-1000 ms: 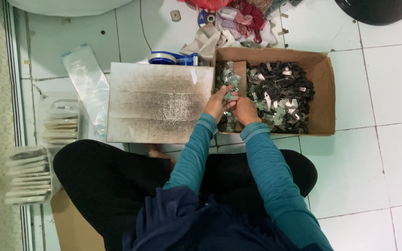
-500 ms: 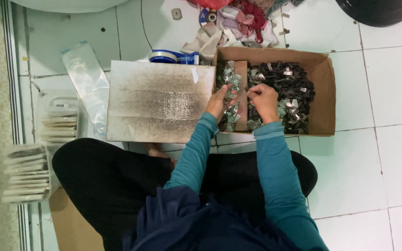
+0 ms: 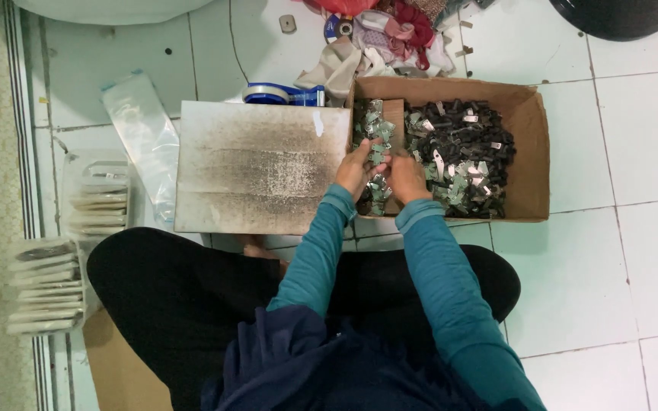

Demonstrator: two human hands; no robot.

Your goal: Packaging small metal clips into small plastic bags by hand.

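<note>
Hands together over cardboard box, left hand and right hand grips closed on small metal clips.

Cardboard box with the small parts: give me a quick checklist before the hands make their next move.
1. Both hands over the box: ok, left hand and right hand meet at its left end.
2. Part held between the hands: cannot tell, fingers hide it.
3. Parts in supply: ok, black and silver pieces heaped inside.
4. Board within reach: ok, beside the box.
5. Tape dispenser out of the way: ok, behind the board.
</note>
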